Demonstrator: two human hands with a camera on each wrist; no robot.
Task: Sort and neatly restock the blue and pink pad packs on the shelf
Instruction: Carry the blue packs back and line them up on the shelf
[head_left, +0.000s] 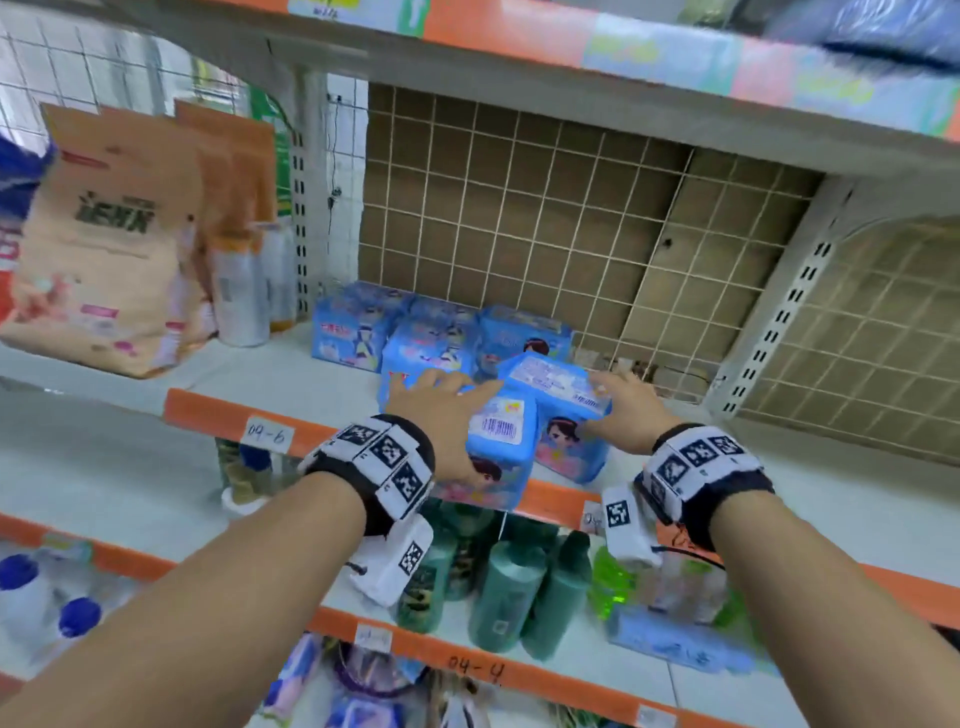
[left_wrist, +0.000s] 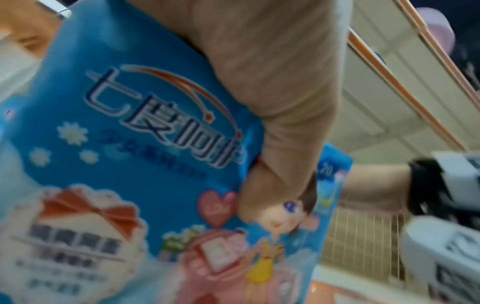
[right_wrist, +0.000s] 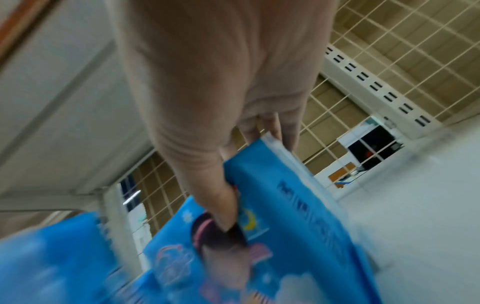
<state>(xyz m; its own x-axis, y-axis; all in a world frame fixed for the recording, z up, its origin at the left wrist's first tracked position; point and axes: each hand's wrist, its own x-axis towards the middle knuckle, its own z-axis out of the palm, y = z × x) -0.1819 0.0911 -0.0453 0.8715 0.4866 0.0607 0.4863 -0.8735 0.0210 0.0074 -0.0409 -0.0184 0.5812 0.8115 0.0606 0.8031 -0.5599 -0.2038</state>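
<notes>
My left hand (head_left: 457, 426) grips a blue pad pack (head_left: 498, 447) with a barcode label at the shelf's front edge, fingers over its top and thumb on its front. In the left wrist view the thumb of my left hand (left_wrist: 272, 102) presses the printed face of this blue pack (left_wrist: 130, 144). My right hand (head_left: 608, 408) holds a second blue pack (head_left: 561, 410) right beside it, tilted. The right wrist view shows my right hand (right_wrist: 215, 174) pinching that pack (right_wrist: 298, 236), thumb in front and fingers behind. Several more blue packs (head_left: 441, 338) stand behind on the shelf.
A wire mesh back (head_left: 571, 218) closes the shelf. Tan bags (head_left: 104, 249) and white bottles (head_left: 239, 296) stand to the left. Bare shelf board (head_left: 805, 478) lies right of the packs. Green bottles (head_left: 509, 587) fill the shelf below. The orange shelf edge (head_left: 208, 410) carries tag 09-6.
</notes>
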